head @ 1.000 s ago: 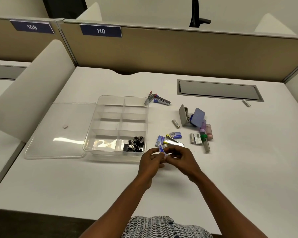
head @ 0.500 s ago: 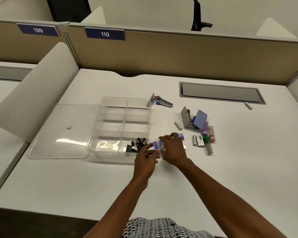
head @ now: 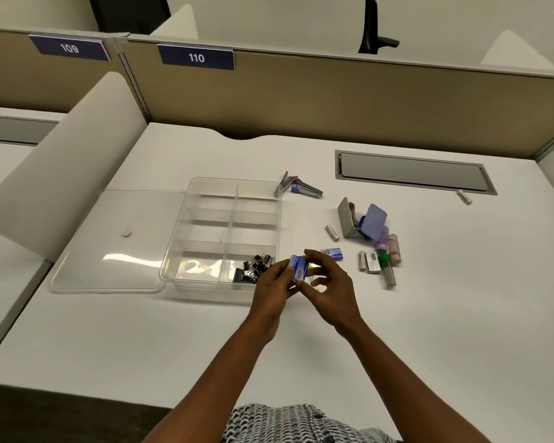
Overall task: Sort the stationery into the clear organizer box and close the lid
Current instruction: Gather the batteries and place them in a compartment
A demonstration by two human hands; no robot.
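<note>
The small blue cardboard boxes (head: 298, 267) sit stacked, pinched between my left hand (head: 274, 284) and my right hand's (head: 331, 287) fingertips, just beside the near right corner of the clear plastic organizer box (head: 229, 238). Its free compartments lie left and beyond; my left hand is nearer.

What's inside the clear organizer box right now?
Only a pile of black binder clips shows in the clear organizer box, in its near right compartment. The other compartments look bare, though the left hand covers part of the near right corner.
</note>
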